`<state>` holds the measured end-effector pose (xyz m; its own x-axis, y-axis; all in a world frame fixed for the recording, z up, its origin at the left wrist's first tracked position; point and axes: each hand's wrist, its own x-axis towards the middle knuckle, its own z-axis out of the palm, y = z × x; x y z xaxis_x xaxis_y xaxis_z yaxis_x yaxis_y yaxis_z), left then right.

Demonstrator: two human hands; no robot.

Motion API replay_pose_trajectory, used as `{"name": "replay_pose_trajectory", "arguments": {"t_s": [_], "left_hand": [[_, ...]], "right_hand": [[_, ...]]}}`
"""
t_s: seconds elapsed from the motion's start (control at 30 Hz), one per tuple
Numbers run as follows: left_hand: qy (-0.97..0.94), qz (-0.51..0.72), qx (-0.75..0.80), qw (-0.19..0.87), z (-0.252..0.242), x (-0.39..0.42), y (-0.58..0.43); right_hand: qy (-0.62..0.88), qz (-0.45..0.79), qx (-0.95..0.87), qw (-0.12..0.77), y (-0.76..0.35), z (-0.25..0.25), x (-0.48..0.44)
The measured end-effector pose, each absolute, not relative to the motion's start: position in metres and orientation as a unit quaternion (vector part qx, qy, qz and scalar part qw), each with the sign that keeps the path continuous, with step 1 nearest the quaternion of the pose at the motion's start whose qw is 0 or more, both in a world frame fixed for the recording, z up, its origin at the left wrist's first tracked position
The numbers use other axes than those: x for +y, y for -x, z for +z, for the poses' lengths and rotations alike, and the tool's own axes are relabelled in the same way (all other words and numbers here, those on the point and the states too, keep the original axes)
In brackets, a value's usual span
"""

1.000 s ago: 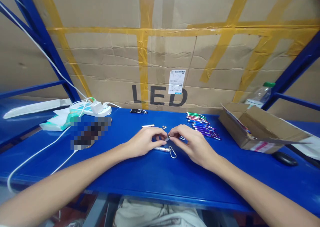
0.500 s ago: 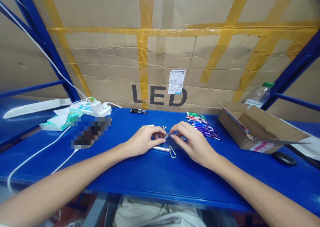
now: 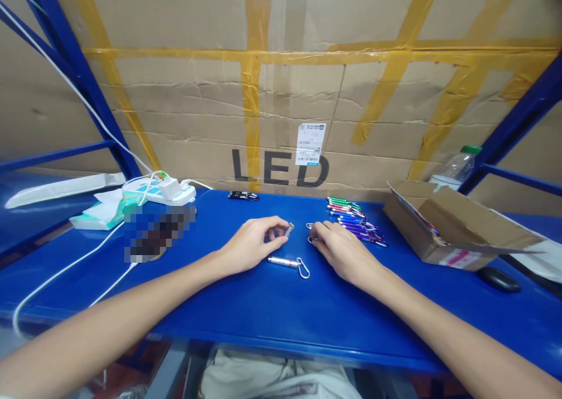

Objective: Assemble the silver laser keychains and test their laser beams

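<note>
My left hand (image 3: 251, 244) pinches a small silver tube (image 3: 288, 229) between thumb and fingers, its end tilted up. To the right, my right hand (image 3: 339, 248) is closed, fingertips down at the table by a silver carabiner clip (image 3: 309, 240); what the fingers hold of it is partly hidden. Just beyond these fingertips a second metal loop (image 3: 309, 226) shows. Below and between the hands lies a silver penlight-like keychain (image 3: 283, 262) with a carabiner attached. Beyond my right hand rests a row of green, red, blue and purple keychains (image 3: 351, 215).
Black keychains (image 3: 243, 195) lie at the table's back. At right are an open cardboard box (image 3: 465, 253), a black computer mouse (image 3: 499, 279) and a bottle (image 3: 459, 165). A power strip (image 3: 175, 195), tissue pack (image 3: 99, 212) and white cables occupy the left. A large carton (image 3: 197, 106) stands behind.
My hands have moved apart. The right one has left the tube and gone right and down to the clip; my left hand keeps the tube, now tilted more upright.
</note>
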<state>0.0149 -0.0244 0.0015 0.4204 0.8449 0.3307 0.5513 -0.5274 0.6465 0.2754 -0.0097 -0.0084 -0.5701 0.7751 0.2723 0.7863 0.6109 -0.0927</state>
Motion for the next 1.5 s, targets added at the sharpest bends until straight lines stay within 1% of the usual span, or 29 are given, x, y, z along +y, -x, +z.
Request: {"name": "replay_pose_trajectory", "arguments": {"t_s": [0.07, 0.13, 0.27, 0.33, 0.47, 0.63, 0.87, 1.07, 1.13, 1.2, 1.27, 1.37, 1.43, 1.5], "left_hand": [[-0.815, 0.321, 0.426, 0.225, 0.002, -0.025, -0.015], [-0.820, 0.318, 0.421, 0.221, 0.002, -0.025, -0.015], [-0.839, 0.308, 0.395, 0.212, 0.002, -0.026, -0.015], [-0.846, 0.308, 0.382, 0.207, 0.002, -0.026, -0.015], [-0.852, 0.318, 0.360, 0.209, 0.004, -0.028, -0.016], [-0.842, 0.325, 0.361, 0.235, 0.005, -0.030, -0.018], [-0.809, 0.324, 0.391, 0.295, 0.006, -0.029, -0.018], [-0.770, 0.308, 0.380, 0.410, 0.006, -0.027, -0.020], [-0.769, 0.322, 0.378, 0.402, 0.005, -0.028, -0.022], [-0.786, 0.336, 0.376, 0.357, 0.004, -0.031, -0.022], [-0.813, 0.339, 0.371, 0.295, 0.003, -0.033, -0.021], [-0.857, 0.320, 0.350, 0.203, 0.004, -0.034, -0.016], [-0.882, 0.311, 0.321, 0.146, 0.004, -0.034, -0.012], [-0.902, 0.311, 0.288, 0.086, 0.005, -0.033, -0.010]], "right_hand": [[0.435, -0.016, -0.885, 0.169, -0.275, -0.008, -0.010], [0.420, 0.001, -0.882, 0.215, -0.273, -0.006, -0.012], [0.373, 0.094, -0.861, 0.332, -0.266, 0.002, -0.019], [0.349, 0.137, -0.855, 0.359, -0.263, 0.006, -0.023], [0.324, 0.174, -0.859, 0.355, -0.261, 0.008, -0.028], [0.328, 0.166, -0.858, 0.359, -0.263, 0.006, -0.026], [0.266, 0.081, -0.899, 0.338, -0.265, 0.003, -0.026], [0.207, -0.076, -0.931, 0.290, -0.268, 0.007, -0.026], [0.201, -0.076, -0.932, 0.292, -0.269, 0.007, -0.026], [0.208, -0.029, -0.926, 0.314, -0.269, 0.007, -0.026], [0.231, 0.058, -0.910, 0.341, -0.267, 0.007, -0.027], [0.287, 0.241, -0.857, 0.354, -0.263, 0.008, -0.028], [0.312, 0.372, -0.802, 0.348, -0.261, 0.009, -0.027], [0.319, 0.478, -0.745, 0.338, -0.259, 0.010, -0.026]]}}
